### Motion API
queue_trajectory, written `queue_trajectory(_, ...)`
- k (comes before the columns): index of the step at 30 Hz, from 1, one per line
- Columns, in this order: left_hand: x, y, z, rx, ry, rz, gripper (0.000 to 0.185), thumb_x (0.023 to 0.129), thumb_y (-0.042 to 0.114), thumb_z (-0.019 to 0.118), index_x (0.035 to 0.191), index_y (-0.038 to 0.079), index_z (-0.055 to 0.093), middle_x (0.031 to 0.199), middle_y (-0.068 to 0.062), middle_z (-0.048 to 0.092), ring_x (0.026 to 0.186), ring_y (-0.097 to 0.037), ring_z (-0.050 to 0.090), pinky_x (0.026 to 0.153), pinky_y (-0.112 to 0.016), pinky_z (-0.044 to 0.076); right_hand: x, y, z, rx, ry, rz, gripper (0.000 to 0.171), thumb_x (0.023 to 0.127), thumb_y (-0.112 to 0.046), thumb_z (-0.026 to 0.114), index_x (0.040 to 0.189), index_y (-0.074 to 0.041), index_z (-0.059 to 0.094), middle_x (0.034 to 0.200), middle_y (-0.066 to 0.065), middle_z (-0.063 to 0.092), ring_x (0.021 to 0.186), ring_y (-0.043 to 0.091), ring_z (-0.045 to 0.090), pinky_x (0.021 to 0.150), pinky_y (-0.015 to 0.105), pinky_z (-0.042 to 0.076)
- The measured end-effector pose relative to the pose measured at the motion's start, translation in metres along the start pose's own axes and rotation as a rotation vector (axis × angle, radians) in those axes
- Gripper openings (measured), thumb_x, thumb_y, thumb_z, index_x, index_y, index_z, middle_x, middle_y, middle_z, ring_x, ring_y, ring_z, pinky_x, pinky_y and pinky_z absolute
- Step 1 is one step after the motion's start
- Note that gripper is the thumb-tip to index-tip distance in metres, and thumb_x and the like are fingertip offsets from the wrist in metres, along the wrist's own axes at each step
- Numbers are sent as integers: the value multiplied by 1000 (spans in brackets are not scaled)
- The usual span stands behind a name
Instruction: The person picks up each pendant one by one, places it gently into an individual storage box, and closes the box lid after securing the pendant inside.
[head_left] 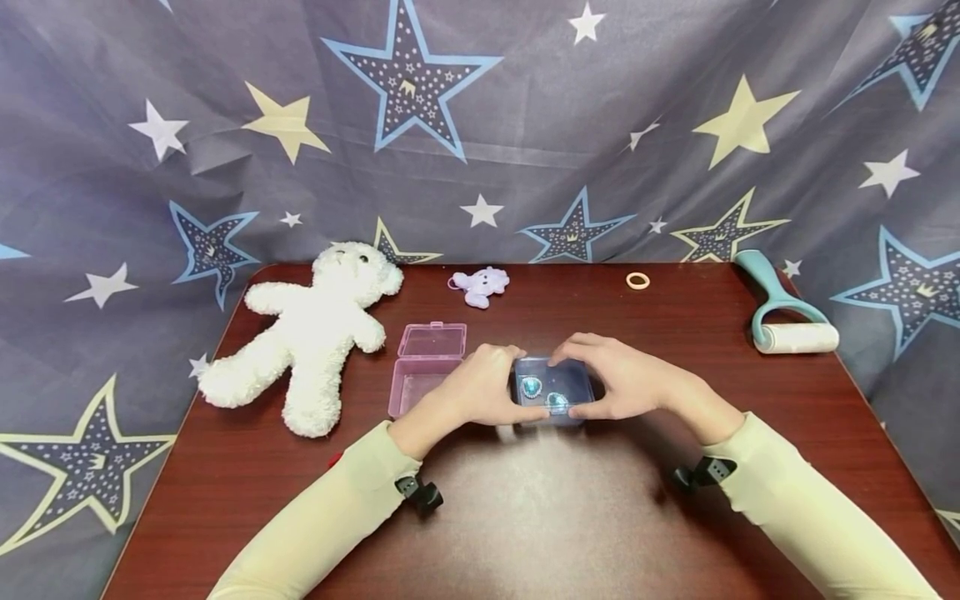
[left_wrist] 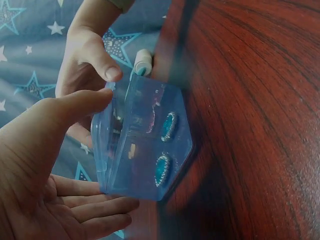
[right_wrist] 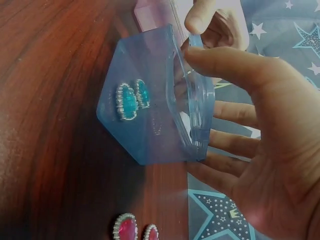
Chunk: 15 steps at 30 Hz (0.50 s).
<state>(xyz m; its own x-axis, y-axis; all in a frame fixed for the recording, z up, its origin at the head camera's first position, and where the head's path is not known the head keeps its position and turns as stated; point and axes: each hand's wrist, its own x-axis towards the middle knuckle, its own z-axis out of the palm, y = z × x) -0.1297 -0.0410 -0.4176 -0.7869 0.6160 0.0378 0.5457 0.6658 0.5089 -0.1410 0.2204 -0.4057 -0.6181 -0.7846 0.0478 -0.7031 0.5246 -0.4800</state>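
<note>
A small see-through blue plastic box [head_left: 553, 385] is between my two hands over the middle of the table. Inside lie two blue gem ornaments with silvery beaded rims, one [left_wrist: 169, 126] beside the other [left_wrist: 162, 170]. From the left, my left hand [head_left: 491, 387] grips the box, thumb along the near edge and fingers at the far side. My right hand [head_left: 618, 379] grips the opposite end the same way. Both thumb tips lie at the lid [right_wrist: 204, 107]; a narrow gap shows between lid and body in the wrist views.
An open pink box [head_left: 426, 379] stands left of my left hand, with a white teddy bear [head_left: 318, 325] beyond it. At the back lie a small purple plush [head_left: 483, 285] and a cream ring [head_left: 637, 281]. A lint roller [head_left: 795, 336] is far right. Red gem ornaments [right_wrist: 126, 227] also lie there.
</note>
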Motion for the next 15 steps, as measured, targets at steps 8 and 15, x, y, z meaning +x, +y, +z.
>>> queue_trajectory(8, 1, 0, 0, -6, 1, -5, 78, 74, 52, 93, 126, -1, 72, 106, -10, 79, 90, -21, 75, 81, -34, 64, 0, -3, 6, -9, 14, 6, 77, 78, -35, 94, 143, -11, 61, 131, 7, 67, 123, 26, 63, 106, 45, 55)
queue_trajectory(15, 2, 1, 0, -6, -1, -25, 75, 71, 52, 96, 123, 2, 73, 102, -7, 78, 86, -17, 73, 78, -32, 63, 1, -5, 7, -17, 16, 13, 77, 74, -34, 97, 140, -13, 63, 127, 7, 65, 119, 24, 62, 105, 42, 55)
